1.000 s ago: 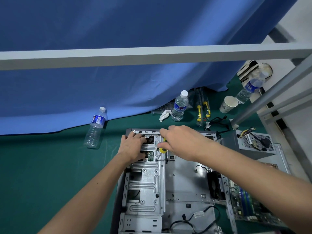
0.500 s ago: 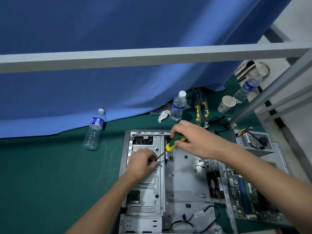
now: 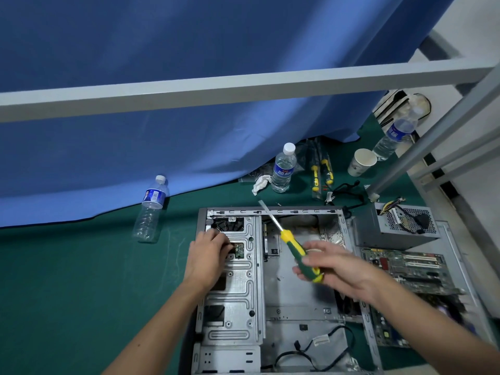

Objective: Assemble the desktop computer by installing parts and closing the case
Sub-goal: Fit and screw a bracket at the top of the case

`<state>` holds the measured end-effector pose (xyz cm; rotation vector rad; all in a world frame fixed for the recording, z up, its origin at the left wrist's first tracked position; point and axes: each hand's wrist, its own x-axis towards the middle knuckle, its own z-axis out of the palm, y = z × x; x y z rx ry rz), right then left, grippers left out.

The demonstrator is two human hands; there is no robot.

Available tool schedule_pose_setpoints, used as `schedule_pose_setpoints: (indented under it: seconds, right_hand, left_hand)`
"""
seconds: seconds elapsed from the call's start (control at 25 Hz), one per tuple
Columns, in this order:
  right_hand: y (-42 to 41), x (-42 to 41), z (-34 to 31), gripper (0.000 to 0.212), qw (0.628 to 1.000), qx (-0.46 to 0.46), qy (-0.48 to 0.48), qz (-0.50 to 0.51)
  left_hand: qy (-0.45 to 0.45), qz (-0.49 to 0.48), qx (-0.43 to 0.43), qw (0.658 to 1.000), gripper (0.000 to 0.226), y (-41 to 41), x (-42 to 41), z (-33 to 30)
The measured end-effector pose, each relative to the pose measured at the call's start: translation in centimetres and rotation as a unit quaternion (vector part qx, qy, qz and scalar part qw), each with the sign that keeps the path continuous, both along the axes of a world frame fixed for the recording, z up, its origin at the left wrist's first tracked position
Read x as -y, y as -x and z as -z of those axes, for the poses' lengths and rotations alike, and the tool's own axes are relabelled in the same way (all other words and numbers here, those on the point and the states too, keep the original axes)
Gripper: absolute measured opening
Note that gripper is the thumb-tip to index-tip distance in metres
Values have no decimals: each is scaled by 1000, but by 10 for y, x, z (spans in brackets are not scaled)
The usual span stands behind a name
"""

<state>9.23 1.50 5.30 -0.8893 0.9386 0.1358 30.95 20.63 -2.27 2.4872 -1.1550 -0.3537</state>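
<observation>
- My right hand (image 3: 332,266) has lifted the screwdriver (image 3: 295,247) off the bracket (image 3: 238,280); half a second ago its tip sat by my left fingers, now it points up and away over the case (image 3: 305,288). Fingers curl round the handle.
- My left hand (image 3: 208,255) has stayed on the bracket beside the small board (image 3: 239,250), fingertips curled there; whether they pinch a screw I cannot tell.
- I judge that this screw is finished or needs re-seating.
- The case lies open, holding bracket and loose cables (image 3: 311,350); the motherboard (image 3: 405,269) and power supply (image 3: 397,228) wait outside, right.
</observation>
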Motion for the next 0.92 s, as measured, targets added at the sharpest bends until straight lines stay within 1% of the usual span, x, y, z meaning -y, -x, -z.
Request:
schedule_pose_setpoints:
  seconds: [0.04,0.08,0.12,0.16,0.2,0.24,0.28,0.4,0.52,0.64,0.76,0.92]
  right_hand:
    - [-2,-9,12,39,999,-13,7,-29]
    - [-7,-17,23,34,997,-35,47,-50]
    - [-16,-24,35,25,992,-63,102,-48]
    - [-26,-30,46,14,984,-88,151,-30]
    - [-38,-34,55,8,977,-108,186,-5]
    - [-49,-38,64,7,972,-117,202,19]
    - [-59,-41,71,5,974,-117,192,43]
    - [-76,-54,94,16,985,-103,81,116]
    - [-78,-59,103,16,981,-84,37,170]
    - [-75,-57,108,19,982,-59,18,179]
    - [-76,-55,110,25,984,-56,21,168]
    - [-74,-55,115,16,985,-60,55,155]
  left_hand:
    - [-4,0,18,1000,15,-2,0,2]
    - [-5,0,25,1000,15,-3,-1,4]
    - [-4,1,25,1000,15,-4,-1,7]
    - [-4,4,19,1000,14,-5,-1,10]
    - [-3,6,10,1000,14,-4,-2,13]
    - [-1,8,4,1000,14,-3,-3,17]
    - [0,11,3,1000,14,-2,-4,19]
    - [14,23,18,999,11,2,-9,25]
    - [45,25,33,998,14,4,-11,25]
    - [31,23,41,998,28,6,-10,22]
    - [1,31,44,999,22,7,-11,22]
    - [0,28,39,999,19,6,-10,25]
